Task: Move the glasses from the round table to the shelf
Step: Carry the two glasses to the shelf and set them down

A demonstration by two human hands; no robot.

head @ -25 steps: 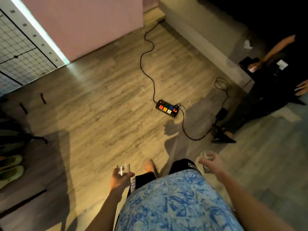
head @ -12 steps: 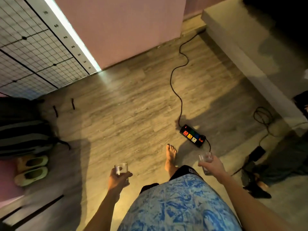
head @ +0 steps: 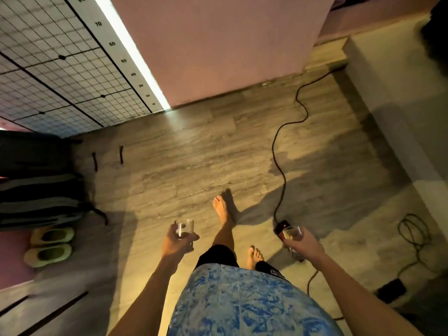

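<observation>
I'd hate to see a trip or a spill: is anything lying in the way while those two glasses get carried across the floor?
A black cable snakes over the floor ahead to the right, ending at a power strip just beyond the right hand. The shelf isn't in view.

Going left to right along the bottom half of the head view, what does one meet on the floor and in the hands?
Pair of pale shoes → left hand holding a glass → forward bare foot → right hand holding a second glass → coiled black cable.
</observation>
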